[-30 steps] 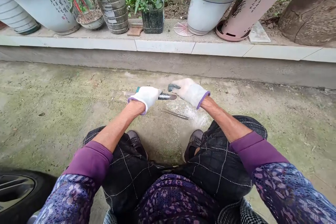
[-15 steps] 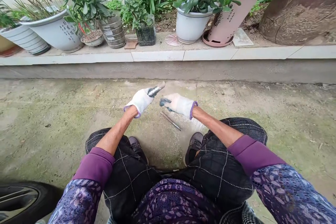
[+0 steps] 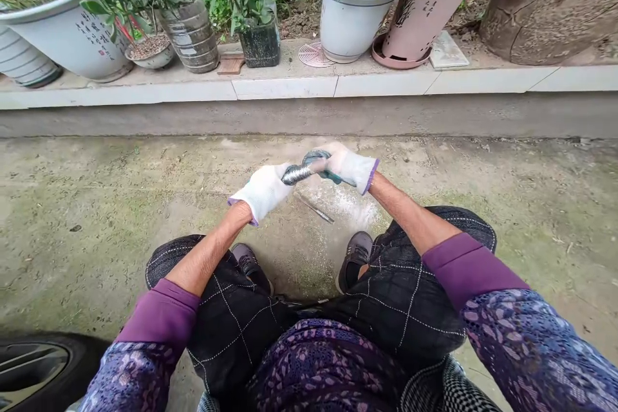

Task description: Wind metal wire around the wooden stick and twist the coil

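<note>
I sit with both hands in white work gloves held out over the concrete ground. My left hand [image 3: 263, 190] is closed round a short metal rod [image 3: 296, 174] that looks ridged and shiny; its tip points to the right. My right hand [image 3: 348, 166] is closed on a small grey-green object [image 3: 316, 158] and presses it against the rod's end. On the ground just below the hands lies a thin metal bar [image 3: 313, 207] beside a patch of pale dust [image 3: 355, 206].
A raised tiled ledge [image 3: 290, 85] runs across the back with several potted plants, among them a white pot [image 3: 348, 27] and a dark pot [image 3: 261, 44]. My shoes [image 3: 357, 252] rest on the ground. A car tyre [image 3: 33, 364] shows at the lower left.
The hands were apart half a second ago, the rod pointing up and away. Now they have come together and the right hand's object touches the rod's tip.
</note>
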`<control>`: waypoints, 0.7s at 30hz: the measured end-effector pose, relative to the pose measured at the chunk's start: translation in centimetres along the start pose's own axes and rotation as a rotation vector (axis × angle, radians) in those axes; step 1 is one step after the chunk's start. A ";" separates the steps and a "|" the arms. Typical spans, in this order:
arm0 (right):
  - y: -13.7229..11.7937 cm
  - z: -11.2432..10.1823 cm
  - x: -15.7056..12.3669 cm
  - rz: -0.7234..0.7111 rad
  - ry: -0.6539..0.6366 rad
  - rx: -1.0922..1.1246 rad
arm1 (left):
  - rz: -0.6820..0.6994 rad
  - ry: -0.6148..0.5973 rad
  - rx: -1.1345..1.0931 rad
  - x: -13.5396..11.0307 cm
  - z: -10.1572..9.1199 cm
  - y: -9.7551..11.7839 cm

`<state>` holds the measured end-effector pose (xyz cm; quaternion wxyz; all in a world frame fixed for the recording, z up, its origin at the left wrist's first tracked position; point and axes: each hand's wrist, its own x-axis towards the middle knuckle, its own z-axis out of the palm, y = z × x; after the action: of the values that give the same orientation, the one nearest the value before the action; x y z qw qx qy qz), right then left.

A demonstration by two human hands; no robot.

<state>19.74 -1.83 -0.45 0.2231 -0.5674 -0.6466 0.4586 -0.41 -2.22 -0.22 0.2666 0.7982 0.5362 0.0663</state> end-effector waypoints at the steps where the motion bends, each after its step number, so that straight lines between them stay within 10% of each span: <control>1: -0.2 0.6 0.0 0.034 -0.006 0.039 | 0.009 0.046 -0.038 0.0 -0.2 -0.3; 10: -1.2 3.8 -0.7 -0.228 -0.124 -0.375 | -0.136 0.049 0.272 1.3 -0.5 -1.2; 21: 0.7 -2.3 -0.9 -0.175 0.069 -0.560 | -0.043 -0.137 0.372 1.9 1.9 1.7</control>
<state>22.17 -1.90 0.23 0.1183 -0.5641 -0.7865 0.2218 2.52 -1.62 -1.31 0.1519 0.8247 0.5366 -0.0943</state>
